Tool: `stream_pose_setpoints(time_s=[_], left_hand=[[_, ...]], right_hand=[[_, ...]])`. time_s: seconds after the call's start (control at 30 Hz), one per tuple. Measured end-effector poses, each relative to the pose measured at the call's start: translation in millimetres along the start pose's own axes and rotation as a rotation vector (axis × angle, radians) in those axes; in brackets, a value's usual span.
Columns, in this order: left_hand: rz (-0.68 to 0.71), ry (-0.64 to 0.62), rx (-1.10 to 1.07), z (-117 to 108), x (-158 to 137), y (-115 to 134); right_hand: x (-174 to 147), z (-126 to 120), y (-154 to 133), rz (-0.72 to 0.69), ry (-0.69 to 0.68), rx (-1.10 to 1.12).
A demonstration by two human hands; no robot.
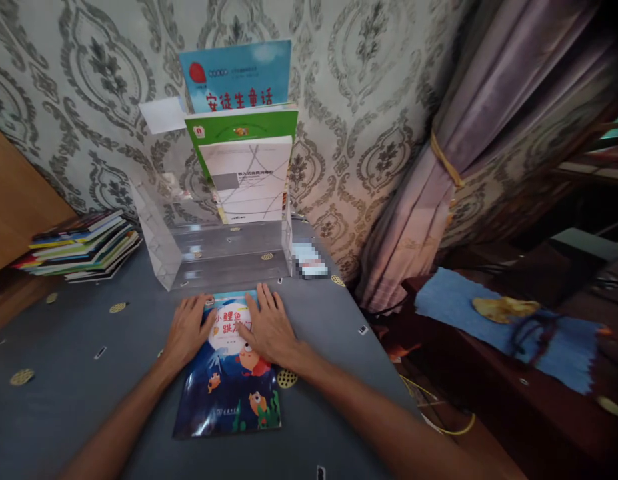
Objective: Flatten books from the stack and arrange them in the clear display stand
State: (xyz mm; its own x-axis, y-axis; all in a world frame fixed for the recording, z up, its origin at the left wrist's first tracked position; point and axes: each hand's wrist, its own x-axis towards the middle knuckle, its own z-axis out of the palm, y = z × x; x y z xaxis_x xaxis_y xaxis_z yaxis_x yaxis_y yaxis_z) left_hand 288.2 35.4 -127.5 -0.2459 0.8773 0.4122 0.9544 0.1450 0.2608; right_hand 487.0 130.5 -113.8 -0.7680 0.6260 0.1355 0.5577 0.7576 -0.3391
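Observation:
A children's picture book (pixel 223 383) with a dark blue cover and orange fish lies flat on the grey table. My left hand (pixel 186 330) rests at its upper left edge, fingers stretched forward and thumb on the cover. Across the upper right part lies my right hand (pixel 271 327), its fingers spread and its thumb over the printed title. Just beyond both hands stands a clear acrylic book rack (pixel 159 240). Upright in the rack are a white booklet (pixel 253 200), a green book (pixel 283 123) and a blue book (pixel 239 67).
On the left, a stack of books (pixel 89 243) sits beside a wooden panel (pixel 19 193). A blurred-out item (pixel 309 260) lies right of the rack. Past the table's right edge are a tied curtain (pixel 413 200) and a blue cloth (pixel 453 300) on a dark red surface.

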Motion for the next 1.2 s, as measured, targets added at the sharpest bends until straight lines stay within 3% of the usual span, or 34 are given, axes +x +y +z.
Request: stream_pose_setpoints(time_s=[0.1,0.23,0.43,0.5,0.6,0.7,0.93,1.2], left_hand=[[-0.065,0.011,-0.123,-3,4,1],[-0.271,-0.003,-0.437,-6,9,2],[-0.739,0.161,-1.116,-5,14,6],[-0.894,0.131,-1.274,-8,16,12],[-1.038,-0.022,-1.403,-19,19,26],[-1.109,-0.117,-1.428,-30,23,40],[-1.182,-0.015,-1.414,-24,20,46],[-1.145,0.023,-1.557,-13,15,38]], right_hand=[[0,-2,0,-0.006,-0.009,-0.006],[1,-4,-1,0.002,-0.017,-0.005],[2,-5,0,-0.002,-0.021,0.027],[2,-4,1,-0.002,-0.023,0.042],[3,-5,1,-0.001,-0.028,0.053],[4,-7,1,0.000,-0.043,0.062],[8,-12,6,0.003,-0.053,0.178],[19,0,26,-0.011,0.083,0.385]])
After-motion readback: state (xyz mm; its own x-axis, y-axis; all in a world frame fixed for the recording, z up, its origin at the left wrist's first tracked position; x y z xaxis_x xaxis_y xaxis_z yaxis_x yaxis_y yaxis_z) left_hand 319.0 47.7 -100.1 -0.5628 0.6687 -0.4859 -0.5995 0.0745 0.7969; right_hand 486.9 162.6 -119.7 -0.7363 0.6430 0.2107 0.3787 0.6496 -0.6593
